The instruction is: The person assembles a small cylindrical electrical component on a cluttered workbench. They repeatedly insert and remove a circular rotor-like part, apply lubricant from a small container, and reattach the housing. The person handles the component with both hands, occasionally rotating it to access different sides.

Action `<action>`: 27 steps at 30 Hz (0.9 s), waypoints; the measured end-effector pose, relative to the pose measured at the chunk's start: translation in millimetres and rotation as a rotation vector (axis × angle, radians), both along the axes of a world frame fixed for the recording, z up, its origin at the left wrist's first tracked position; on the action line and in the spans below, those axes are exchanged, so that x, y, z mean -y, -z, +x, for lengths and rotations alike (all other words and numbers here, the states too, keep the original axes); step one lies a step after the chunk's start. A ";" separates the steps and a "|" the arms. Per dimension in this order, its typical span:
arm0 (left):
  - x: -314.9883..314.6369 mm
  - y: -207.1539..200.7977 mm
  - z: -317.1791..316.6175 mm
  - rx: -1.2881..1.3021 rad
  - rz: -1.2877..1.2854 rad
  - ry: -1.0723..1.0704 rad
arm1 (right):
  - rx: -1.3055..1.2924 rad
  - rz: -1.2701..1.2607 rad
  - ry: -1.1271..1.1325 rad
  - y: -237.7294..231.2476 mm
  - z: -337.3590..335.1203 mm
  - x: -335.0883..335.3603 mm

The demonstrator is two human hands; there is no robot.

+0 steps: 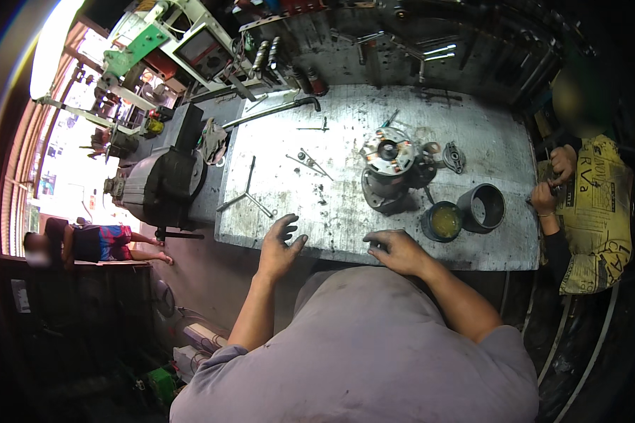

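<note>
My left hand point(279, 252) hovers at the near edge of the metal workbench point(346, 240), its fingers apart and nothing in them. A Y-shaped three-way wrench point(247, 195) lies just beyond it. Over the same edge, further right, my right hand point(400, 252) is loosely curled, thumb apart from the fingers, and holds nothing I can see. Ahead of it stands a dark motor part point(384, 190) topped by a round plate point(389, 151) with a central hole. To its right are a tub of yellowish grease point(445, 221) and a dark hollow cylinder point(482, 207).
Long thin bolts point(310, 165) and small bits lie mid-bench; a small metal cover point(454, 158) lies at right. A bent bar point(275, 111) lies far left. A big dark machine point(159, 185) stands left. A co-worker's hands point(554, 180) are at the right edge. Tools hang behind.
</note>
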State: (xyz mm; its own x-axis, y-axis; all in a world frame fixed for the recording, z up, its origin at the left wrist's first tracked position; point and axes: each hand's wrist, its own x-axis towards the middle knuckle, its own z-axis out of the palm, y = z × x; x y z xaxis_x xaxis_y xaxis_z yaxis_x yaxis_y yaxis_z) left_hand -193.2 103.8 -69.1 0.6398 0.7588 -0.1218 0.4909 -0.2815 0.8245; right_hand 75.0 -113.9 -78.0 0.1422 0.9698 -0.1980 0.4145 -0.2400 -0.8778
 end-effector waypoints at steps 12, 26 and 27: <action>-112.3 23.2 -28.9 0.147 0.041 0.255 | 0.394 -0.131 0.482 79.9 -90.9 -166.7; -103.8 -7.5 99.3 0.140 0.030 0.765 | -0.298 0.303 1.194 41.6 -145.7 -93.0; -98.7 -11.2 119.3 0.185 0.076 0.790 | -0.441 0.297 1.294 41.6 -149.6 -82.3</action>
